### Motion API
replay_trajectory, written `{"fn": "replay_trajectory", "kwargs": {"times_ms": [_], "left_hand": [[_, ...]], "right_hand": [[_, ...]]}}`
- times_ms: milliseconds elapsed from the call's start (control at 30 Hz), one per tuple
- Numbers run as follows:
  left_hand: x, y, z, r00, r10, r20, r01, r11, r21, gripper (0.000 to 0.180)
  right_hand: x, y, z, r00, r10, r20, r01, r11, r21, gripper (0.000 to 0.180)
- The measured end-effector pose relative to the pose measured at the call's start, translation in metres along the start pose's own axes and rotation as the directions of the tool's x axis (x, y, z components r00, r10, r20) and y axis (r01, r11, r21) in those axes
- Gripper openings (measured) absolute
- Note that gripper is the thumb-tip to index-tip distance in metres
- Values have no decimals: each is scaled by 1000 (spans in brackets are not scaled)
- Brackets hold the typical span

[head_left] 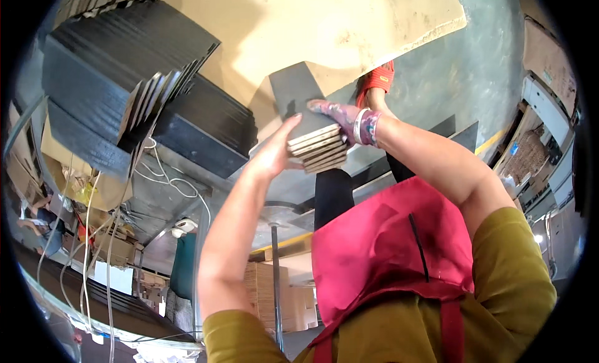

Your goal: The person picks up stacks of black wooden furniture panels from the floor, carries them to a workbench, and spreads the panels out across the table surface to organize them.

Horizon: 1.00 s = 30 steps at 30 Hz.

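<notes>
Between my two hands is a short stack of dark grey boards (296, 88) with pale, layered edges turned toward me. My left hand (274, 152) is bare and clasps the stack's left side, thumb along the top edge. On the opposite side my right hand (349, 121), in a patterned purple glove with a white band at the wrist, grips the boards with its fingers reaching over the top face. The undersides of both hands are hidden. Left of my hands stands a tall pile of large dark panels (93, 76), with a lower dark pile (206, 126) beside it.
A tan sheet (299, 26) covers the floor ahead. My foot in a red sandal (378, 79) is near its edge. White cables (165, 176) trail at the left. Cardboard boxes (265, 294) stand behind a metal post (276, 282). Another person (50, 229) is at far left.
</notes>
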<state>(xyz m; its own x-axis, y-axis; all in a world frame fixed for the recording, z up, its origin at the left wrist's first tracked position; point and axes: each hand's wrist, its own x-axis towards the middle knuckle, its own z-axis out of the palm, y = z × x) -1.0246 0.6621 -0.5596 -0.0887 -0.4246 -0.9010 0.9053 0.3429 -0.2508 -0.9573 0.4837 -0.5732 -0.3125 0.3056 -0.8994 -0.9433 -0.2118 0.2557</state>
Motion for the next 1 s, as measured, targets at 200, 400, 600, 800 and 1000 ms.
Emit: {"fn": "replay_trajectory", "kwargs": {"times_ms": [200,400,600,800,1000], "left_hand": [[3,1,-3,991,-59,-116,57,998,-28,66],[1,10,-15,993,-109,-36,105,991,-86,72],[9,10,-18,989,-145,5,144,970,-198,73],[8,-1,-9,990,-126,-68,109,970,-220,62],[7,37,19,984,-112,-137,110,994,-19,67]], "right_hand": [[-12,-5,-2,1000,29,-3,-29,998,62,62],[9,0,-19,1000,7,-21,-4,993,118,55],[28,-10,-14,1000,27,-14,-22,964,266,35],[33,-7,-19,996,33,84,-54,966,252,44],[27,-28,-33,986,61,155,-82,987,136,68]]}}
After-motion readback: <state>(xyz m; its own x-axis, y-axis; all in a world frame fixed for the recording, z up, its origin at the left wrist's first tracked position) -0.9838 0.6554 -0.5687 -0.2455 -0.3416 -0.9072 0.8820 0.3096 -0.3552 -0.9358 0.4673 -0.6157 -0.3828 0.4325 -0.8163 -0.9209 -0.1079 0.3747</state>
